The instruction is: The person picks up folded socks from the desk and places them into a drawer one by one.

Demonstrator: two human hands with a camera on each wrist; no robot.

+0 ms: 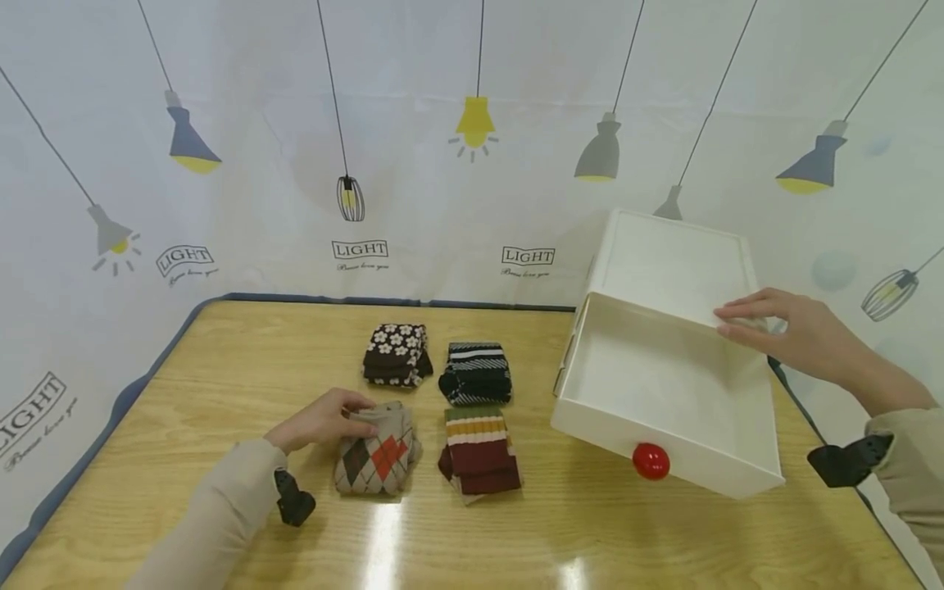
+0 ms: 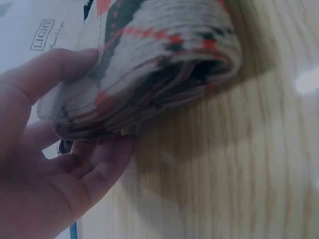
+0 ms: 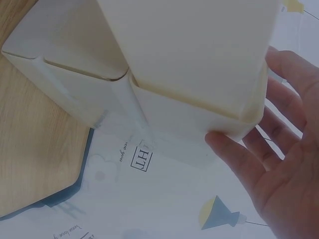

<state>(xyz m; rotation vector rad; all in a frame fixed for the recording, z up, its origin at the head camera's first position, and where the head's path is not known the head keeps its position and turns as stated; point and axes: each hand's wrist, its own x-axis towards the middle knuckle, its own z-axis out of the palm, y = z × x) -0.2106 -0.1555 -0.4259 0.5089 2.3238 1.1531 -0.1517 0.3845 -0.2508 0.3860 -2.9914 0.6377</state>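
My left hand (image 1: 324,419) pinches a folded pair of beige argyle socks (image 1: 378,456); in the left wrist view the thumb lies on top and the other fingers are underneath. The argyle pattern has red and dark diamonds. On the right, a white box (image 1: 667,393) with a red round knob (image 1: 651,461) on its front stands with its top open. My right hand (image 1: 800,336) grips the front corner of the white lid (image 1: 674,258). The right wrist view shows the thumb and fingers (image 3: 239,158) on either side of that corner.
Near the left hand lie more folded socks: a brown flowered pair (image 1: 397,354), a dark striped pair (image 1: 475,374) and a maroon pair with striped cuffs (image 1: 483,459). All rest on the wooden table (image 1: 243,352). A lamp-printed cloth (image 1: 413,147) hangs behind.
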